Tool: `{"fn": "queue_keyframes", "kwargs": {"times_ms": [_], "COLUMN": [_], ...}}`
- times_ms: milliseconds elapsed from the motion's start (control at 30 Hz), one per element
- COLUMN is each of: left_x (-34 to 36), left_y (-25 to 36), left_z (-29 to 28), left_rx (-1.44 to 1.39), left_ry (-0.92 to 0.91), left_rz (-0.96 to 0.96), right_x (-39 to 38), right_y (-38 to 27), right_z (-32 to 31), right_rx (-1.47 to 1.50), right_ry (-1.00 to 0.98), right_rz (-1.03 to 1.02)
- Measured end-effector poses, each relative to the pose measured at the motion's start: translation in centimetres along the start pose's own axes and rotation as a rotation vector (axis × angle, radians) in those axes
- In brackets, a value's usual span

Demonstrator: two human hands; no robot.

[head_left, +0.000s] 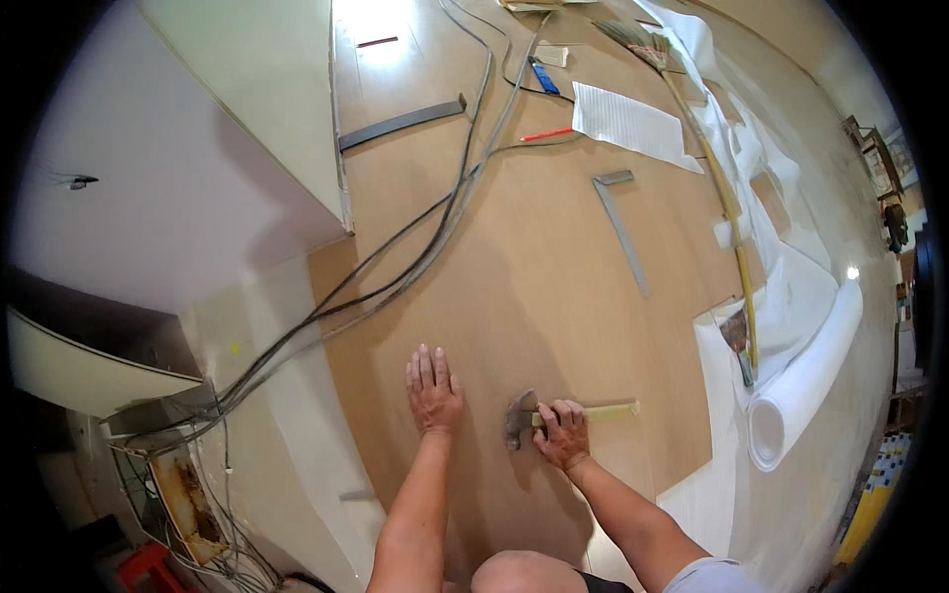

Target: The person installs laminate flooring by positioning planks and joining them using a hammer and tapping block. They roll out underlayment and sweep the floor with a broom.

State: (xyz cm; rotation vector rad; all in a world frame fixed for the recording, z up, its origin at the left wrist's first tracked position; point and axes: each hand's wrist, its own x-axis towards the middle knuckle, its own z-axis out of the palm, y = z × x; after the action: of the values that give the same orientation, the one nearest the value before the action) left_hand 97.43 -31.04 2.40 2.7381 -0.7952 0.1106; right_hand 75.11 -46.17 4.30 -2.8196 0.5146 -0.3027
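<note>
My left hand (pixel 435 395) lies flat on the light-brown floor planks (pixel 514 296), its fingers stretched forward and holding nothing. Just to its right, my right hand (pixel 563 435) grips a claw hammer (pixel 519 415) near its head. The hammer lies low over the planks, its dark metal head toward my left hand and its pale yellow handle pointing right. Whether it rests on the floor I cannot tell. Farther off on the planks is a metal square (pixel 623 232). My bare knee shows at the bottom edge between my forearms.
Dark cables (pixel 435 237) cross the planks at the left. Beyond lie a flat metal bar (pixel 400 124), a red pencil (pixel 547 134), a blue-handled cutter (pixel 544 77) and a white foam sheet (pixel 633 124). Rightward are a broom (pixel 727 198), a scraper (pixel 736 341) and a white foam roll (pixel 801 381).
</note>
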Motion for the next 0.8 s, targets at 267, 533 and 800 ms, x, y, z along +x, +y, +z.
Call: {"fn": "queue_keyframes", "kwargs": {"times_ms": [267,533,800], "left_x": [0.7,1.4,0.7], "left_y": [0.3,1.0,0.0], "left_z": [-0.8,-0.6,-0.2], "left_rx": [-0.078,-0.123,-0.092], "left_ry": [-0.041,-0.089,-0.121], "left_rz": [0.027,0.032,0.03], "right_x": [0.8,4.7,11.3], "right_y": [0.7,4.1,4.0], "right_z": [-0.1,-1.8,0.0], "right_rx": [0.004,0.052,0.068], "right_ry": [-0.043,-0.17,-0.109], "right_rz": [-0.007,-0.172,-0.081]}}
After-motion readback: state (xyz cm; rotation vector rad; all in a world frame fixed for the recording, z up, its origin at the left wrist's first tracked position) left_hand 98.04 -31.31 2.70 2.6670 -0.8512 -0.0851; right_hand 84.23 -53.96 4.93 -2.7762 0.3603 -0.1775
